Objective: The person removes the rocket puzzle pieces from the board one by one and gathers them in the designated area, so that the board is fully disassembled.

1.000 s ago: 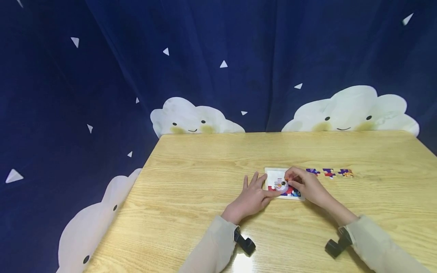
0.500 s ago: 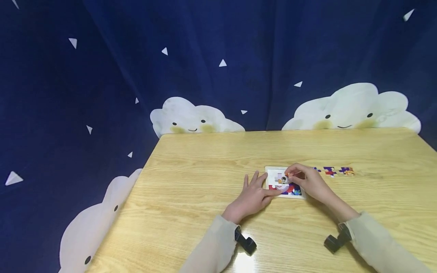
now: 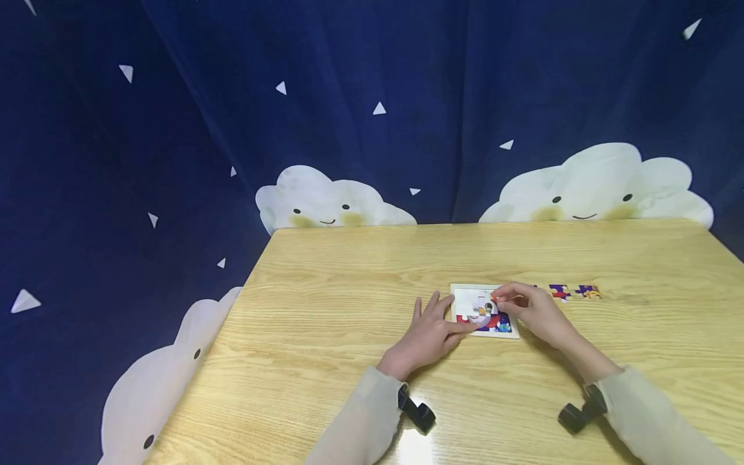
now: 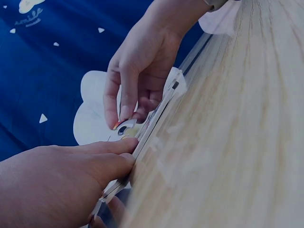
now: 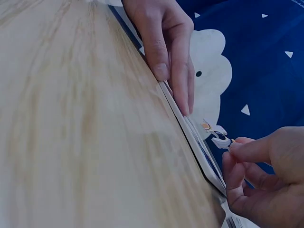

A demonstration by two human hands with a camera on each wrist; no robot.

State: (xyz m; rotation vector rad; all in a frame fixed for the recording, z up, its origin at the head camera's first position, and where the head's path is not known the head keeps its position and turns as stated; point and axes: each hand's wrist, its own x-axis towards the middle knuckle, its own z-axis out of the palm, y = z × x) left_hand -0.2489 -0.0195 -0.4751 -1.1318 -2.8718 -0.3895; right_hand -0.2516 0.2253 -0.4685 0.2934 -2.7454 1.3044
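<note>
A small jigsaw puzzle board (image 3: 463,299) with a white rim lies on the table, its lower part filled with coloured pieces. My left hand (image 3: 423,337) rests across the board's left and lower edges with spread, straight fingers. Between thumb and fingers, my right hand (image 3: 537,314) pinches a puzzle piece (image 5: 221,141) over the upper part of the board. This piece shows a black eye on white in the left wrist view, and it stands tilted above the board in the right wrist view. Whether it touches the neighbouring pieces, I cannot tell.
Loose puzzle pieces (image 3: 589,292) lie in a row on the wooden table (image 3: 325,278), right of the board; the nearest is mostly hidden by my right hand. A dark blue curtain (image 3: 349,84) with white clouds hangs behind the table.
My right hand, still pinching the piece, has shifted slightly to the right over the board and more of the piece's eye shows. My left hand stays in place.
</note>
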